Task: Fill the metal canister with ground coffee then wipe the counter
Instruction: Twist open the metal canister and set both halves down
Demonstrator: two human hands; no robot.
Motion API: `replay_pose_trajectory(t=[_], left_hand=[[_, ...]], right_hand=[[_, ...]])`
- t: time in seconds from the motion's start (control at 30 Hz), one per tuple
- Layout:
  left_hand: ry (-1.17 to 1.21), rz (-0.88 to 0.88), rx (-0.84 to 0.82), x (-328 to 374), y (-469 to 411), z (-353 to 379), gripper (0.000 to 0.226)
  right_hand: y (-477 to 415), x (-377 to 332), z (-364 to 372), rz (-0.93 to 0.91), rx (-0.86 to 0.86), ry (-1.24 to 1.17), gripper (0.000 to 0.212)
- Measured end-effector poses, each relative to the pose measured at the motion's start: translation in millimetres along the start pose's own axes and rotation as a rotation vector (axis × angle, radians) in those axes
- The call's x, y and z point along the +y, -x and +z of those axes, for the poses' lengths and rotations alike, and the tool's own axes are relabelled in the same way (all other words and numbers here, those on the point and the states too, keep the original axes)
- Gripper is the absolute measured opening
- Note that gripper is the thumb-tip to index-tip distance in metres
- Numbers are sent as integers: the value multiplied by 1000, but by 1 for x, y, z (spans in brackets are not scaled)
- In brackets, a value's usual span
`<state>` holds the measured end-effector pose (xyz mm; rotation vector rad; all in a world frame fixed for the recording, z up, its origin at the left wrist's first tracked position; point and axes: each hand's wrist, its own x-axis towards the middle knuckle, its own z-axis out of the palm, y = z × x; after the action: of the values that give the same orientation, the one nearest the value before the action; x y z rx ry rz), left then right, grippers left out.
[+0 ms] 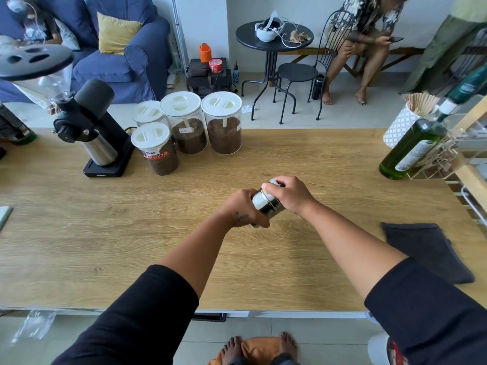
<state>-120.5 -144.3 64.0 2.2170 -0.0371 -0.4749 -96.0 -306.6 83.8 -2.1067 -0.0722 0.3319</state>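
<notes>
In the head view, the single view supplied, you held the metal canister (267, 204) tilted above the middle of the wooden counter (105, 233), clear of its surface as far as could be judged. Your left hand (243, 210) was closed around the lower body of the canister, the fingers wrapped under it. Your right hand (288, 194) was closed over the upper end, fingertips curled on what appeared to be the lid or cap; whether the lid was being removed or seated could not be told. The inside of the canister was hidden, so its fill level could not be confirmed. Judged from the layout, the task stood at an early stage: the four clear jars of ground coffee (223, 122) at the back of the counter all carried their white lids, no loose grounds showed on the wood, and no scoop was in view. The dark cloth (427, 251) lay flat at the right edge of the counter, well apart from both hands and untouched, so wiping was not yet begun. The grinder (97, 133) stood to the left of the jars. Filling and wiping both appeared to remain.
</notes>
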Motion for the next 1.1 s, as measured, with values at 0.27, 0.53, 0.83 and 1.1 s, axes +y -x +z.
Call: replay_pose_trajectory(t=[0.27,0.53,0.83,1.1], left_hand=[[87,-11,1,-3,-3,-6,45],[19,-18,-64,-4,-5,-12,50],[33,-22,107,-1,-4,7,46],[293,-8,-17,-1,-4,-13,55]], right_hand=[[1,2,13,-85,122,-33,33],[-4,13,10,-121,33,-164,19],[-13,1,21,76,143,-84,51],[-13,-6,12,-183,113,-330,26]])
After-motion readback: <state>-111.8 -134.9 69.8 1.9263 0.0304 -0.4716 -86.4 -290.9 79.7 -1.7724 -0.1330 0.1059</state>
